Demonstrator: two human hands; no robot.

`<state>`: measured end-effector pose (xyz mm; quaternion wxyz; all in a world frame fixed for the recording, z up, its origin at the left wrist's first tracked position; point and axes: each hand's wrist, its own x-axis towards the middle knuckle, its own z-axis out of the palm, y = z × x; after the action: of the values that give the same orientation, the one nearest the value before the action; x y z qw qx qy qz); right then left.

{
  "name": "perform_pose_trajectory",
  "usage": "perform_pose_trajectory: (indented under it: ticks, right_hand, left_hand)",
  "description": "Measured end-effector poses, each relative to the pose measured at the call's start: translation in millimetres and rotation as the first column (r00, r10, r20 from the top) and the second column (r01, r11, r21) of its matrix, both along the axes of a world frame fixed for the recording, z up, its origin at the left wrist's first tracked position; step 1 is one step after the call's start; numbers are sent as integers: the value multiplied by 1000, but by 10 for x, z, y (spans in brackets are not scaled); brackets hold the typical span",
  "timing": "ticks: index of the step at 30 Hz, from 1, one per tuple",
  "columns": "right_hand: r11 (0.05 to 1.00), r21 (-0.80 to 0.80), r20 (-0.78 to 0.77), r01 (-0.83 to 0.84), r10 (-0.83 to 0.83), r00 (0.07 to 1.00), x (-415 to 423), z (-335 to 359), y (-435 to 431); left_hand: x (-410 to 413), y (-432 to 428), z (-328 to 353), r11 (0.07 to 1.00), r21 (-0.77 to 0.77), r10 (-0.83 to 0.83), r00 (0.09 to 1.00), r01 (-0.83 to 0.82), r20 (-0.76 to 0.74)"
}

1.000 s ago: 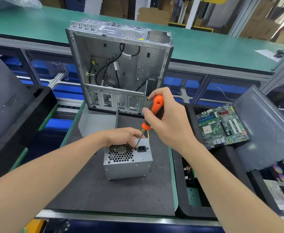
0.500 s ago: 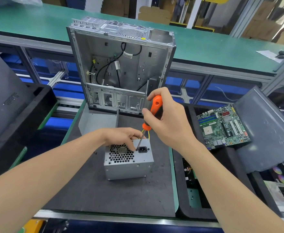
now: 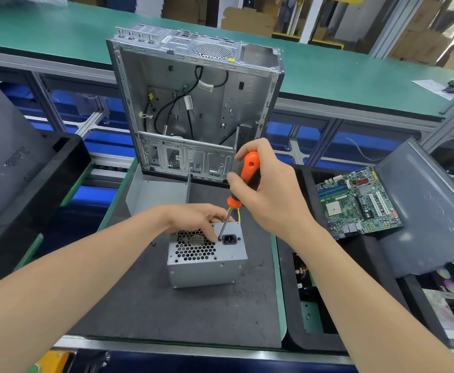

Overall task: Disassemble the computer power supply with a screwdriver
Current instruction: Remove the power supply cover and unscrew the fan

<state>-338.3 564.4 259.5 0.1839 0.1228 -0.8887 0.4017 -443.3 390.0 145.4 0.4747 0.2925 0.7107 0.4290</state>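
Green bench (image 3: 328,71) is running across the top of the frame. Dark mat (image 3: 193,313) is filling the lower centre. Open case (image 3: 193,103) is standing upright at the mat's far edge, upper centre, with black cables hanging inside it. Grey panel (image 3: 422,211) is leaning at the right edge, and a black tray (image 3: 32,170) is sitting at the left edge. Board (image 3: 357,203) is lying right of centre, just left of the panel.

PSU (image 3: 207,270) is sitting on the mat at frame centre, in front of the case and apart from it, grille face turned up.

Left hand (image 3: 193,218) is reaching in from lower left and gripping the PSU's far top edge, fingers curled and pressed together over the grille. Right hand (image 3: 271,195) is coming in from lower right and wrapping thumb and fingers around the screwdriver (image 3: 244,173) by its orange handle. Shaft is tilting down and left, with its tip touching the PSU face just left of the socket (image 3: 229,240). Whether the tip is seated in a screw: cannot tell.
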Motion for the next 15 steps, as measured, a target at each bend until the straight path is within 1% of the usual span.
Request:
perform_pose_trajectory:
  ticks: [15]
  right_hand:
    - [1000, -3, 1, -6, 6, 1000, -6, 24, 0]
  left_hand:
    - [-19, -8, -19, 1000, -8, 6, 1000, -6, 27]
